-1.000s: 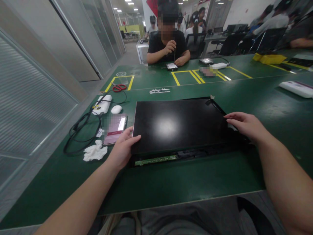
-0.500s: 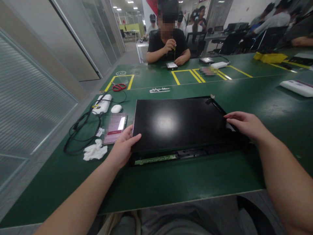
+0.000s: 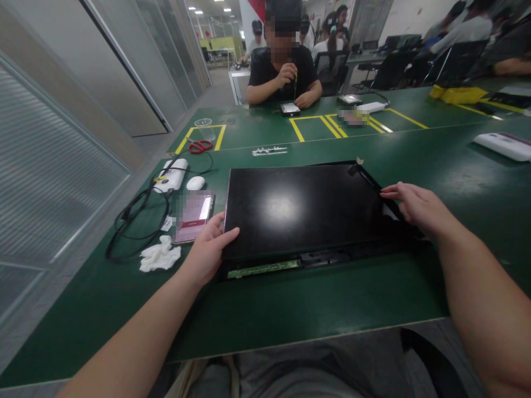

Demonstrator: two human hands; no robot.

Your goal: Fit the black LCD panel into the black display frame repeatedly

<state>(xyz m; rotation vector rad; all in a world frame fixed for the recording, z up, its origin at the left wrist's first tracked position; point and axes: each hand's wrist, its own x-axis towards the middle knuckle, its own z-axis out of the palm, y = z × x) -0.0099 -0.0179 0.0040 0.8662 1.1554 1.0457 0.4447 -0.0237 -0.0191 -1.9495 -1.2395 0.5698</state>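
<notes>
A flat black LCD panel (image 3: 298, 213) lies over a black frame (image 3: 369, 176), which shows along the back right and front edges. The panel's left side looks slightly raised. My left hand (image 3: 209, 246) grips that left edge, thumb on top and fingers underneath. At the right edge my right hand (image 3: 417, 204) is closed, its fingertips on the rim of the panel; the frame's rim runs close beside them. A long green circuit board (image 3: 263, 269) is exposed in front of the panel, partly beneath it.
To the left lie a phone (image 3: 193, 218), crumpled tissue (image 3: 160, 254), a white mouse-shaped object (image 3: 196, 183), a white device (image 3: 171, 174) with black cables, red-handled scissors (image 3: 200, 146) and a clear cup (image 3: 204, 130). Across the green table a person (image 3: 284, 74) works on a small device.
My right hand has shifted slightly, its fingers more bent at the panel's right edge. My left hand keeps its hold. The view has moved a little.
</notes>
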